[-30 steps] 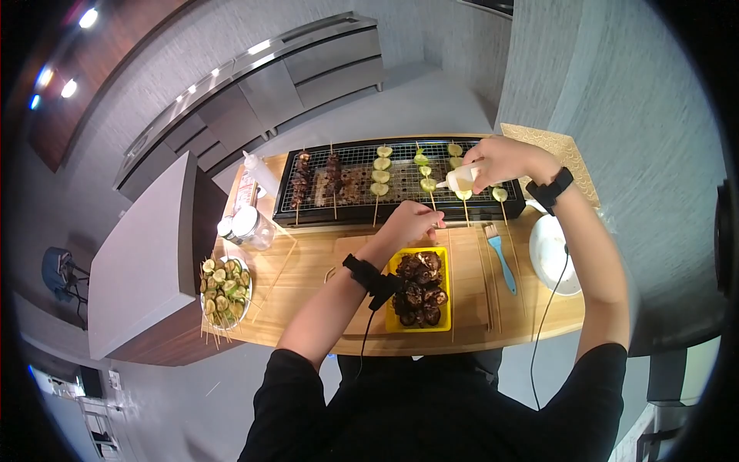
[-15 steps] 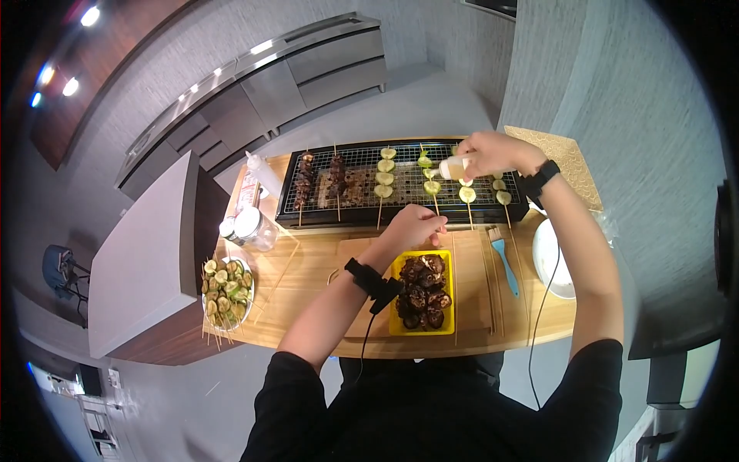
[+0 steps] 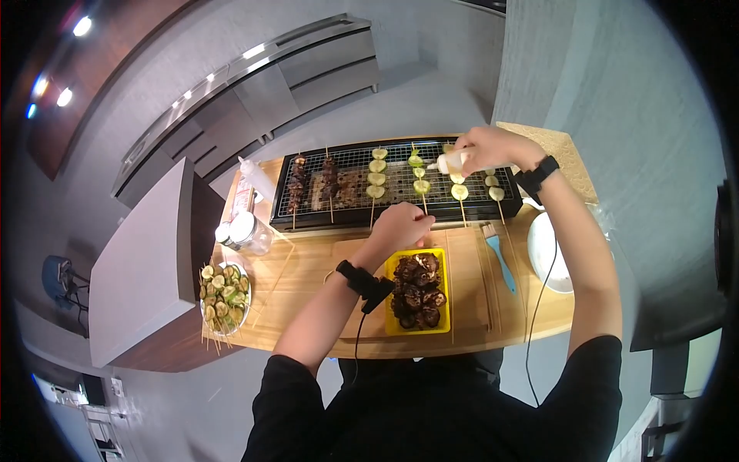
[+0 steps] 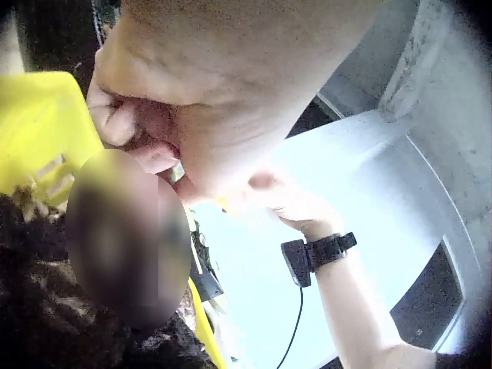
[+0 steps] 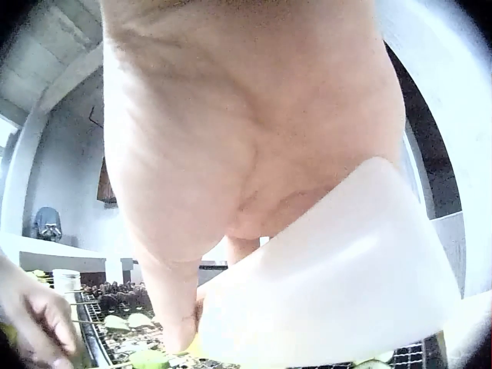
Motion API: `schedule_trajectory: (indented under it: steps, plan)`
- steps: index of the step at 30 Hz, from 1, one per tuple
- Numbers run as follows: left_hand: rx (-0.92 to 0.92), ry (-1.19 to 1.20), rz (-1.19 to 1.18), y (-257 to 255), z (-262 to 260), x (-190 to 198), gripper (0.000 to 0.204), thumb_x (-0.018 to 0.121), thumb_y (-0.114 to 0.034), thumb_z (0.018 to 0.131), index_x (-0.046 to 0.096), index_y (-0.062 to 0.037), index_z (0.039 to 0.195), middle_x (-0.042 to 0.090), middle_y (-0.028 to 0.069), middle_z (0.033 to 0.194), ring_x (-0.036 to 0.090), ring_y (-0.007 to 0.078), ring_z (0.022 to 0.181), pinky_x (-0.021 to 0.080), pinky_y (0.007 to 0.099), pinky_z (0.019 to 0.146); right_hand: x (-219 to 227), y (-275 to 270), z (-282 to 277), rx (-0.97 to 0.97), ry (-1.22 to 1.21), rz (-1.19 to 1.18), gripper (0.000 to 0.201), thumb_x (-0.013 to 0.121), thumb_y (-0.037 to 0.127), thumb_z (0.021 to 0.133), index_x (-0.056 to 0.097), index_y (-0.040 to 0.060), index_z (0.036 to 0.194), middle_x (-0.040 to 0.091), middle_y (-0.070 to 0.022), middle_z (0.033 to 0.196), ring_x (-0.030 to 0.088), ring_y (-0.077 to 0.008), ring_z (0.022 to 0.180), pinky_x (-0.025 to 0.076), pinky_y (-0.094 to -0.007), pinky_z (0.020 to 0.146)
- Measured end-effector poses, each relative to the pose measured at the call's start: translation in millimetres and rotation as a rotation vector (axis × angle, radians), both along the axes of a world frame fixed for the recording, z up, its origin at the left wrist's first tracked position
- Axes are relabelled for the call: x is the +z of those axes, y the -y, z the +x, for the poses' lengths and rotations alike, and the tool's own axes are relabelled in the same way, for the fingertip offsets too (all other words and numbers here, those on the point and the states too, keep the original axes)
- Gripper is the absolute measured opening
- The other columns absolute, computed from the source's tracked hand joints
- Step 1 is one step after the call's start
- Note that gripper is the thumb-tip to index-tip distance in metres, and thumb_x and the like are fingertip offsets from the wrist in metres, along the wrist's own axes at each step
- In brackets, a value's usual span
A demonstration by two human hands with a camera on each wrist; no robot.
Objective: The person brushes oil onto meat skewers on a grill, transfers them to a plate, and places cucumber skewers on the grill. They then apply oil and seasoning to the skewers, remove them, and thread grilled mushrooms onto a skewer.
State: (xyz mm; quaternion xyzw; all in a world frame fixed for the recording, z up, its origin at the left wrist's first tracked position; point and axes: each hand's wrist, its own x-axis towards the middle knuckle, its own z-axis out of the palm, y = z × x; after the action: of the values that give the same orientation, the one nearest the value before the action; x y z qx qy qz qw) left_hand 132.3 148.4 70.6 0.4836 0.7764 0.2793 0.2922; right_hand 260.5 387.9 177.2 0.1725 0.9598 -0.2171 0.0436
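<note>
In the head view, my left hand (image 3: 402, 229) pinches the near end of a skewer of green slices (image 3: 421, 186) lying across the grill (image 3: 396, 202). My right hand (image 3: 496, 148) grips a pale squeeze bottle (image 3: 453, 162), tilted with its nozzle pointing left over that skewer. The bottle (image 5: 338, 284) fills the lower right of the right wrist view, with fingers curled round it. Curled fingers of the left hand (image 4: 146, 131) show beside the yellow tray (image 4: 38, 123) in the left wrist view. Below the left hand, the yellow tray holds dark browned pieces (image 3: 419, 291).
Dark meat skewers (image 3: 296, 185) lie at the grill's left end. A white bottle (image 3: 256, 179), a glass jar (image 3: 250, 233) and a plate of skewered slices (image 3: 225, 296) stand at left. To the right are a blue brush (image 3: 500, 258) and a white plate (image 3: 548, 254).
My right hand has moved the bottle away from me along the skewer, its nozzle now nearer the far end. The left hand keeps its place at the stick's near end.
</note>
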Motion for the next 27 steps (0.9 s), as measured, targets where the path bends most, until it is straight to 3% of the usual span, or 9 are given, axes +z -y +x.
schedule_trajectory:
  steps: [4, 11, 16, 22, 25, 26, 27]
  plan:
    - [-0.041, -0.295, 0.06, -5, 5, 4, 0.045, 0.066, -0.041, 0.1, 0.073, -0.0019, 0.08, 0.071, 0.0088, 0.066, 0.069, 0.0198, 0.06, 0.051, 0.0367, 0.061, 5, -15, 25, -0.017, -0.022, -0.009, 0.048, 0.087, 0.026, 0.074, 0.077, 0.0021, 0.115, 0.078, -0.0112, 0.098, 0.071, -0.0235, 0.09, 0.054, -0.0355, 0.081]
    - [-0.135, 0.12, 0.055, -33, 28, 9, 0.041, 0.066, -0.04, 0.1, 0.078, -0.0011, 0.098, 0.075, 0.0068, 0.07, 0.063, 0.0122, 0.059, 0.047, 0.0321, 0.059, 20, -6, 70, -0.016, 0.251, -0.144, 0.047, 0.086, 0.025, 0.071, 0.078, 0.0047, 0.112, 0.077, -0.0071, 0.098, 0.07, -0.0208, 0.091, 0.053, -0.0338, 0.082]
    - [-0.162, 0.153, -0.059, -46, 36, 8, 0.04, 0.066, -0.039, 0.1, 0.079, -0.0008, 0.101, 0.076, 0.0059, 0.072, 0.059, 0.0088, 0.06, 0.045, 0.0285, 0.059, 14, -12, 74, -0.096, 0.076, 0.104, 0.056, 0.087, 0.027, 0.071, 0.076, 0.0007, 0.119, 0.078, -0.0118, 0.101, 0.072, -0.025, 0.093, 0.055, -0.0363, 0.083]
    - [-0.106, 0.305, -0.022, -59, 34, -8, 0.039, 0.067, -0.036, 0.1, 0.077, 0.0015, 0.102, 0.075, 0.0079, 0.075, 0.061, 0.0097, 0.061, 0.044, 0.0271, 0.059, 10, -21, 59, -0.033, 0.091, -0.008, 0.056, 0.087, 0.027, 0.071, 0.076, 0.0006, 0.119, 0.078, -0.0164, 0.1, 0.074, -0.0298, 0.094, 0.056, -0.039, 0.082]
    - [-0.11, 0.323, -0.033, -62, 35, -10, 0.036, 0.068, -0.034, 0.1, 0.078, 0.0003, 0.1, 0.075, 0.0087, 0.076, 0.065, 0.0107, 0.064, 0.046, 0.0275, 0.06, 7, -32, 42, -0.069, -0.014, 0.26, 0.054, 0.088, 0.028, 0.071, 0.077, 0.0015, 0.116, 0.078, -0.0183, 0.097, 0.074, -0.0324, 0.092, 0.056, -0.0405, 0.08]
    - [-0.118, 0.31, -0.042, -63, 35, -9, 0.035, 0.068, -0.033, 0.1, 0.078, 0.0002, 0.099, 0.075, 0.0087, 0.076, 0.066, 0.0108, 0.065, 0.047, 0.0276, 0.06, -1, -34, 39, -0.067, -0.149, 0.32, 0.051, 0.088, 0.028, 0.07, 0.079, 0.003, 0.113, 0.077, -0.0198, 0.095, 0.074, -0.0345, 0.09, 0.056, -0.0412, 0.078]
    - [-0.126, 0.298, -0.051, -65, 35, -7, 0.034, 0.068, -0.032, 0.1, 0.078, 0.0001, 0.099, 0.075, 0.0087, 0.076, 0.067, 0.0108, 0.066, 0.047, 0.0276, 0.061, -3, -38, 38, -0.07, -0.107, 0.293, 0.051, 0.088, 0.028, 0.07, 0.079, 0.0034, 0.113, 0.078, -0.0197, 0.095, 0.074, -0.0344, 0.09, 0.056, -0.0414, 0.078]
